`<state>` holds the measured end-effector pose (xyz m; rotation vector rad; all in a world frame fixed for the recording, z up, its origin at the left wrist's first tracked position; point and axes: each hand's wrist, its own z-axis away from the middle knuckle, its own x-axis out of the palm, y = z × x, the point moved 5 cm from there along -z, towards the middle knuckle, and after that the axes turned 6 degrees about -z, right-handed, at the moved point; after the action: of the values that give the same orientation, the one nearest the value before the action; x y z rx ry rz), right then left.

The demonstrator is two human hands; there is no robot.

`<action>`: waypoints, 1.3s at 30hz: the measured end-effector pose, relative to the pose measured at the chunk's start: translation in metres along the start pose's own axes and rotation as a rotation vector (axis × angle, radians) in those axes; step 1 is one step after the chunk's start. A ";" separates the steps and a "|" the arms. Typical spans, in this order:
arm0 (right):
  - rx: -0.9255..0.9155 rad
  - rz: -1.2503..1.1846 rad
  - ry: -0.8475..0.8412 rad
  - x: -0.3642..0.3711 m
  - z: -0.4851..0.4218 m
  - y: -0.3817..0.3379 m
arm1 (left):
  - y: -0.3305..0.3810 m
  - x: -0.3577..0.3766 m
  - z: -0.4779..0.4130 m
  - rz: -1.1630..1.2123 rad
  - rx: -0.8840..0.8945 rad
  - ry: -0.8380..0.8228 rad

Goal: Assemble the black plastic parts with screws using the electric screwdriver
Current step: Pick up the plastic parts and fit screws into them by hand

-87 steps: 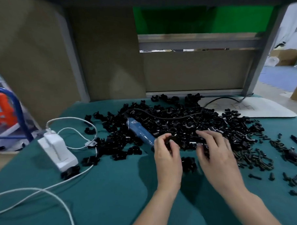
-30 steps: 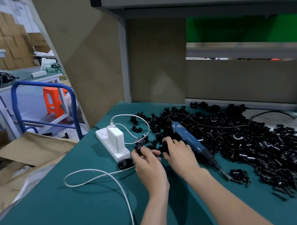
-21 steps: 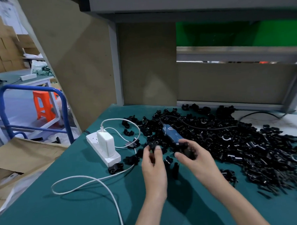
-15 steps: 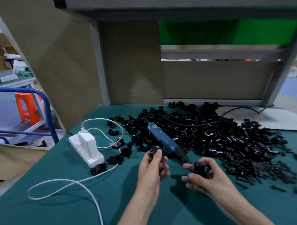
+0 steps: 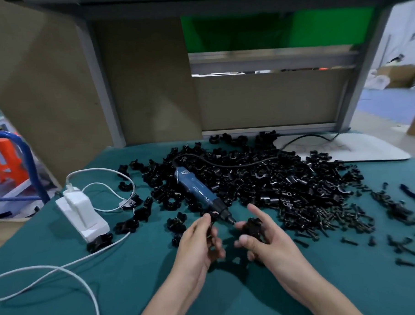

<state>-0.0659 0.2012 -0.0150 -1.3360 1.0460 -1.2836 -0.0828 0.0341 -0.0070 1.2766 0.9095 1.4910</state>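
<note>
Two hands: left hand (image 5: pixel 198 243) pinches a part (image 5: pixel 211 217); right hand (image 5: pixel 268 244) grips a second part (image 5: pixel 253 226); screwdriver (image 5: pixel 198 191) lies just beyond.

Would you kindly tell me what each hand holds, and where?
Left hand pinches a small black plastic part by its lower end; right hand holds a second black part from beneath.

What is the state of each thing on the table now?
Left hand, pinches a small black part.
Right hand, holds a larger black part, forefinger straight.
Electric screwdriver, lying on the parts pile, unheld.
White charger, plugged into the power strip.
Screws, loose on the green cloth.
</note>
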 end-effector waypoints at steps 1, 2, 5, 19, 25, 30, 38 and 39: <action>-0.023 0.061 0.015 -0.003 -0.001 0.000 | 0.001 0.000 0.000 0.006 0.012 -0.014; -0.037 0.099 0.022 -0.005 -0.001 0.001 | 0.001 0.001 0.001 -0.038 0.050 -0.033; -0.015 0.073 -0.033 -0.002 -0.005 0.008 | 0.001 0.007 0.007 -0.375 0.248 -0.101; -0.086 -0.042 -0.015 -0.004 -0.001 0.002 | 0.004 0.018 0.015 -0.480 0.410 -0.221; -0.134 -0.024 -0.001 -0.004 0.002 -0.007 | 0.005 0.018 0.016 -0.492 0.370 -0.259; -0.141 -0.022 0.006 -0.003 0.003 -0.011 | 0.004 0.018 0.017 -0.494 0.354 -0.284; -0.108 -0.172 0.020 0.003 0.003 -0.007 | 0.002 0.019 0.017 -0.460 0.380 -0.270; -0.109 -0.187 0.030 0.004 0.003 -0.007 | 0.002 0.020 0.017 -0.456 0.388 -0.261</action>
<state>-0.0626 0.1982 -0.0075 -1.5304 1.0432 -1.4047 -0.0668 0.0523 0.0039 1.3798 1.2508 0.7967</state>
